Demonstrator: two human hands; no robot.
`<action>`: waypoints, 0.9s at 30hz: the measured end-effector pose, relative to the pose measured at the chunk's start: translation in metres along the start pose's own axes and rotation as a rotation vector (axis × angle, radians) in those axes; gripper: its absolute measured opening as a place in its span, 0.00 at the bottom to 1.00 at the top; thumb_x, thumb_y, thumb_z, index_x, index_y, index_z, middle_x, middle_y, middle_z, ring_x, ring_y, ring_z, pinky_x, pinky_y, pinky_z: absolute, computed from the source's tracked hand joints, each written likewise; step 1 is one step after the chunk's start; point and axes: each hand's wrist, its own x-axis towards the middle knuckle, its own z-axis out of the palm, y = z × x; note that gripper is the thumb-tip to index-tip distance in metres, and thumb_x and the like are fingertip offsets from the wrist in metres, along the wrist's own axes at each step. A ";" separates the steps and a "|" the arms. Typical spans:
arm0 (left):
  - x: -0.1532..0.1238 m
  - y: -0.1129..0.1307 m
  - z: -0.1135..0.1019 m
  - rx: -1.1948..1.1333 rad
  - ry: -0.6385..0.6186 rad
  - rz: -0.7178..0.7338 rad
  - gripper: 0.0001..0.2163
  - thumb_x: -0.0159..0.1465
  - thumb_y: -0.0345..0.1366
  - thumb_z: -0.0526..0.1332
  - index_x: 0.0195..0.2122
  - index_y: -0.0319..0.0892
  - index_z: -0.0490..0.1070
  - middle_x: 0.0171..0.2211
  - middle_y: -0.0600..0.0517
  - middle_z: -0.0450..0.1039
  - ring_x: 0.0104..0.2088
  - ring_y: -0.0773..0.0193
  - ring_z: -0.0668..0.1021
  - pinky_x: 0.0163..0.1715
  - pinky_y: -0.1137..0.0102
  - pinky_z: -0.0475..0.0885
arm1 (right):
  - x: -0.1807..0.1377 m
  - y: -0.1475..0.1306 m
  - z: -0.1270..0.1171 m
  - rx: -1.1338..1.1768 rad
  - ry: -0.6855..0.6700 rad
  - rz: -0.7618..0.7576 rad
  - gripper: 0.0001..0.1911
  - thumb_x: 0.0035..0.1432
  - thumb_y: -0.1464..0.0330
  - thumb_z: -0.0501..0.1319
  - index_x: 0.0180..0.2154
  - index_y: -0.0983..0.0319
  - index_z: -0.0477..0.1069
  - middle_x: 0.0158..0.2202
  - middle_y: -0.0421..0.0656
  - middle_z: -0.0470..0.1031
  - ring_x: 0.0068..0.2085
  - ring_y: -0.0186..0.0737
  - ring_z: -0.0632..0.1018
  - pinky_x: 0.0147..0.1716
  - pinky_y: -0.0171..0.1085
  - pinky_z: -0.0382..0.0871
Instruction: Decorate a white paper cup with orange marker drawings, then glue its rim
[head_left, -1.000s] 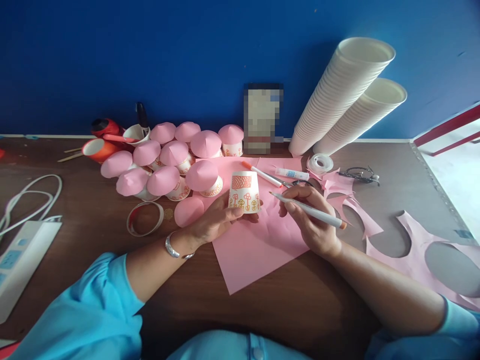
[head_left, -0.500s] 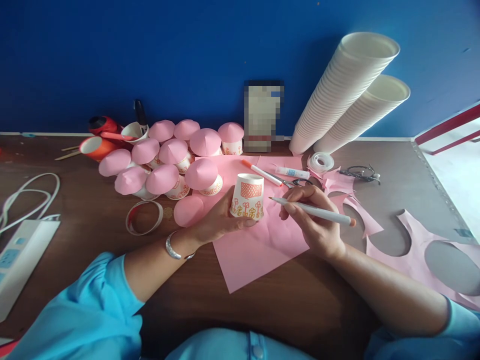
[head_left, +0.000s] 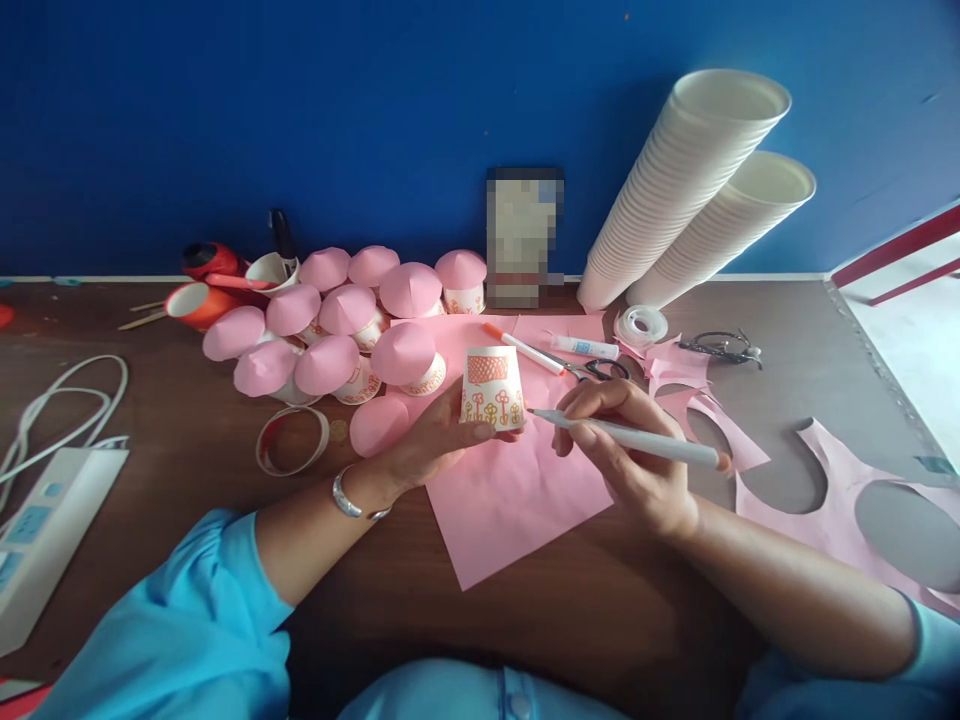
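Upside down in my left hand is a white paper cup, drawn with an orange cross-hatched patch and orange and yellow flowers. My fingers wrap round its left side and lower rim. My right hand grips a white felt-tip pen with an orange end cap; its tip is close to the cup's right side. Beneath both hands lies a pink paper sheet. A loose pink paper cone rests beside my left hand. Behind it stand several decorated cups with pink cone tops.
Two tall stacks of paper cups lean by the blue wall. Scissors, a glue stick, another pen and a tape roll lie behind my right hand. Pink paper scraps lie right, a power strip left.
The cup has turned slightly in my left hand, and its patch and flowers have shifted to the left. The pen has moved a little left and down, its tip still near the cup.
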 end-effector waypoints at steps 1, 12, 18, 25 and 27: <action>0.000 0.000 0.000 -0.005 0.005 -0.004 0.21 0.60 0.43 0.74 0.51 0.42 0.75 0.46 0.45 0.79 0.48 0.54 0.81 0.51 0.58 0.78 | 0.002 -0.003 0.001 0.021 -0.010 0.015 0.05 0.69 0.67 0.63 0.38 0.58 0.71 0.28 0.39 0.74 0.30 0.37 0.76 0.30 0.39 0.70; 0.002 0.002 0.003 -0.057 0.039 -0.003 0.18 0.60 0.39 0.74 0.50 0.43 0.75 0.43 0.48 0.79 0.45 0.57 0.81 0.50 0.60 0.78 | 0.003 0.002 0.005 -0.229 -0.088 -0.203 0.06 0.66 0.73 0.62 0.43 0.57 0.70 0.35 0.43 0.76 0.34 0.39 0.78 0.33 0.41 0.75; 0.001 0.002 0.002 -0.025 0.019 -0.008 0.15 0.61 0.35 0.73 0.48 0.41 0.77 0.44 0.47 0.80 0.46 0.57 0.81 0.50 0.63 0.77 | 0.002 0.004 0.005 -0.327 -0.168 -0.387 0.11 0.63 0.75 0.63 0.46 0.57 0.70 0.32 0.42 0.77 0.33 0.40 0.81 0.29 0.38 0.77; 0.001 0.001 0.001 -0.060 0.026 -0.037 0.18 0.60 0.33 0.73 0.51 0.43 0.75 0.44 0.49 0.81 0.46 0.58 0.81 0.50 0.63 0.77 | 0.001 0.006 0.005 -0.288 -0.123 -0.314 0.11 0.62 0.76 0.64 0.45 0.57 0.71 0.34 0.42 0.78 0.34 0.41 0.81 0.32 0.39 0.77; 0.001 0.001 0.002 -0.054 0.023 -0.048 0.18 0.61 0.32 0.73 0.52 0.43 0.75 0.45 0.49 0.81 0.47 0.58 0.82 0.52 0.62 0.77 | 0.001 0.007 0.005 -0.306 -0.143 -0.320 0.12 0.63 0.76 0.63 0.45 0.56 0.71 0.34 0.42 0.78 0.34 0.41 0.81 0.32 0.40 0.77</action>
